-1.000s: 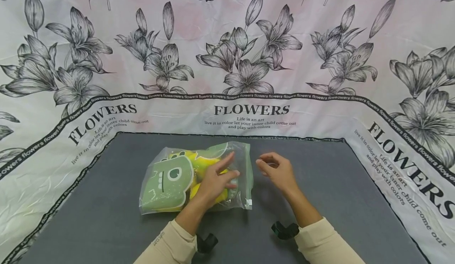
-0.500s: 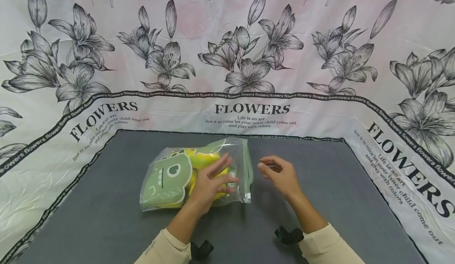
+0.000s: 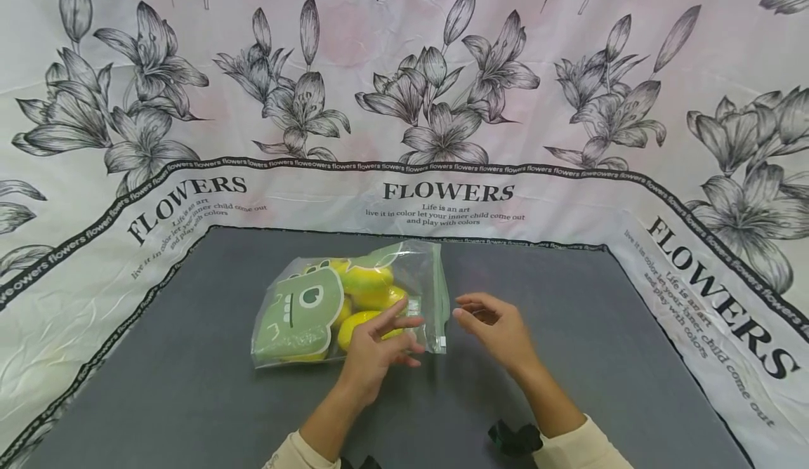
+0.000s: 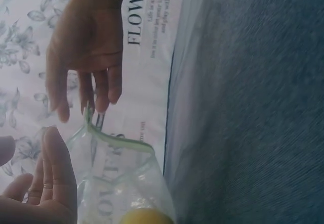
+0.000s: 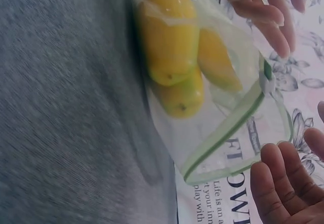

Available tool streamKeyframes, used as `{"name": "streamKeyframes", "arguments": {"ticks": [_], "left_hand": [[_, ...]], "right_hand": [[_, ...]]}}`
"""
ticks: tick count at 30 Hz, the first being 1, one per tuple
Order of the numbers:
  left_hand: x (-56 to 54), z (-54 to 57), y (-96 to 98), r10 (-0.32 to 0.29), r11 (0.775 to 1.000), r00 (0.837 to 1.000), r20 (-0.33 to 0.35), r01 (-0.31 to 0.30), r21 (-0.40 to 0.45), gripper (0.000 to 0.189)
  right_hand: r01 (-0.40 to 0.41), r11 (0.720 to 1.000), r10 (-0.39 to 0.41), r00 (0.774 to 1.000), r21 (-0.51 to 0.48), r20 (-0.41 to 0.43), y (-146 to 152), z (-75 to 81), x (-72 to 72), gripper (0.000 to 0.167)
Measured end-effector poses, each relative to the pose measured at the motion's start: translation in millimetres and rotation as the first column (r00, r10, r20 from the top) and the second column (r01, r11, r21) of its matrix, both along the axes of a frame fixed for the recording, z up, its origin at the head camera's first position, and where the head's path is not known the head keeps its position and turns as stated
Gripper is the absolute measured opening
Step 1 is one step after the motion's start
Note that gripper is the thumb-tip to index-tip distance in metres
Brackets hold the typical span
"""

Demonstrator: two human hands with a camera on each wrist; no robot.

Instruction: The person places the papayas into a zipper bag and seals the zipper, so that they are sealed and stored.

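Observation:
A clear zip bag [image 3: 426, 272] with a green cartoon monster print lies on the grey table, several oblong yellow fruits [image 3: 369, 279] inside it. Its green zip edge [image 5: 223, 138] faces right, and the two sides of the mouth stand apart in the right wrist view. A whitish slider [image 5: 267, 82] sits at one end of the zip. My left hand [image 3: 371, 353], fingers spread, overlaps the near right part of the bag in the head view and holds nothing. Just right of the mouth, my right hand [image 3: 502, 332] has its fingers loosely bent, with nothing in them.
A white cloth [image 3: 329, 206] printed with flowers and lettering rises around the table's back and sides. Grey table surface [image 3: 607, 357] extends to the right of the bag. A dark strap piece [image 3: 515, 439] shows by the right cuff.
My left hand has drawn back toward me, uncovering more of the yellow fruits. The right hand has come slightly nearer to me, still beside the bag's mouth.

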State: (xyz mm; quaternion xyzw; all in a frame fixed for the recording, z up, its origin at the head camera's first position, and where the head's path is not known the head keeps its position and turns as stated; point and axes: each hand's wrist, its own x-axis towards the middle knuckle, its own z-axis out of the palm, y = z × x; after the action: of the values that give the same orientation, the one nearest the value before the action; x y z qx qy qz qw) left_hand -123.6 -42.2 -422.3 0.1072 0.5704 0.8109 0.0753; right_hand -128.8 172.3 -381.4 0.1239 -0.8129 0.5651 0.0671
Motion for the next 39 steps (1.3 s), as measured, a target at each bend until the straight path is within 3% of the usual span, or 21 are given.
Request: {"name": "streamKeyframes", "arguments": {"ticks": [8,15,18,24,30,39], "left_hand": [[7.2,-15.6,8.4,-0.029,0.999,0.999,0.017,0.029,0.016,0.061],[8.6,-29.6,14.9,-0.058,0.998,0.997,0.054,0.059,-0.006,0.062],[8.8,-34.4,17.5,-0.067,0.998,0.995,0.071,0.068,-0.009,0.063],[7.4,-41.1,23.2,-0.06,0.998,0.994,0.087,0.062,-0.018,0.062],[7.8,-45.3,28.4,-0.011,1.0,0.995,0.098,0.012,-0.007,0.057],[10.5,-50.7,36.9,0.107,0.984,0.974,0.199,-0.132,0.117,0.04]], "right_hand": [[-0.063,0.998,0.063,0.998,0.024,-0.019,-3,-17.3,7.7,0.024],[-0.136,0.99,0.136,0.991,0.033,-0.009,1,-53.2,-5.2,0.027],[-0.158,0.987,0.158,0.987,0.035,-0.012,1,-58.2,-6.7,0.027],[-0.185,0.983,0.186,0.982,0.007,-0.024,-1,-62.7,-7.3,0.025],[-0.179,0.984,0.18,0.983,0.011,-0.033,-6,-64.9,-4.1,0.02],[-0.192,0.979,0.2,0.971,0.072,-0.128,-17,-36.0,10.9,0.017]]}}
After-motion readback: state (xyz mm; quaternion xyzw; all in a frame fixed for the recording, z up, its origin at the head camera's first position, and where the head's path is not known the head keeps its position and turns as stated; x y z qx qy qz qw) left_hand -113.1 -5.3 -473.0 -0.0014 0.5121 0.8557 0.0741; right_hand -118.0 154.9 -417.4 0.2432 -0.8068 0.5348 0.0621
